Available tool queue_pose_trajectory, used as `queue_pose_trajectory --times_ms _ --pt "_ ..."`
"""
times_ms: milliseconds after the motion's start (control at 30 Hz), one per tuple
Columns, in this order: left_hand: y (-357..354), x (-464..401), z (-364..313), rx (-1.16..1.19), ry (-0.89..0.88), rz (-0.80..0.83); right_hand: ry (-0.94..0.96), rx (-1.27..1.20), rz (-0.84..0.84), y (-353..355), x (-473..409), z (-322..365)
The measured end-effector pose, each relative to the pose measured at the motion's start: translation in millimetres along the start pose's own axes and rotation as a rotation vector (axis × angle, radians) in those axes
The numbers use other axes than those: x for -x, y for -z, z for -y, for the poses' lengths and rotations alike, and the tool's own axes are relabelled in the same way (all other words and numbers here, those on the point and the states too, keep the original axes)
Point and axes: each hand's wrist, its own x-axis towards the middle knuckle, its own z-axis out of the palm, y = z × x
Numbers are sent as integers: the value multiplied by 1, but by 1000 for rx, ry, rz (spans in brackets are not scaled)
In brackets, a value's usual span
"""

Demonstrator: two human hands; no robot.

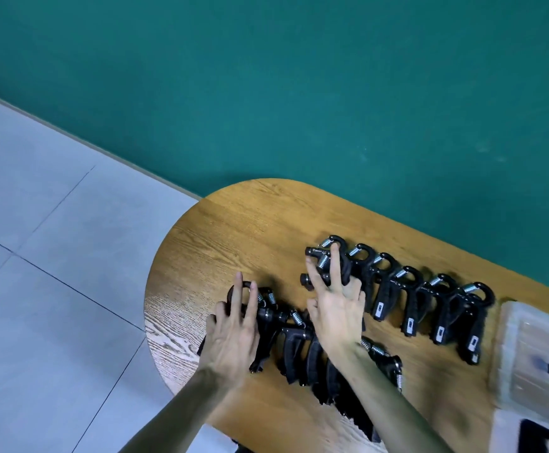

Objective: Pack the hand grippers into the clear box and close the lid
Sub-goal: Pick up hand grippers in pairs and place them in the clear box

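Left hand [233,338] grasps a gripper [266,317] near the table's [201,243] left edge; right hand [338,308] grasps another [327,256]; far-left tabletop lies bare.

Matt black plastic hand grippers [394,295] on grained wooden table [233,230].
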Motion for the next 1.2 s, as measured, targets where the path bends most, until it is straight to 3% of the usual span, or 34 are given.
queue_pose_trajectory --times_ms 300,633,1000,1200 --pt "67 59 -98 -70 -120 4 -211 -91 -70 81 110 -40" --pt "87 117 -226 -68 -337 -63 -360 -140 -212 151 205 -134" --pt "50 173 -406 -150 -476 -41 -515 -212 -242 173 305 -293" --pt "4 190 -486 -147 -413 22 -545 -259 -196 162 343 -372"
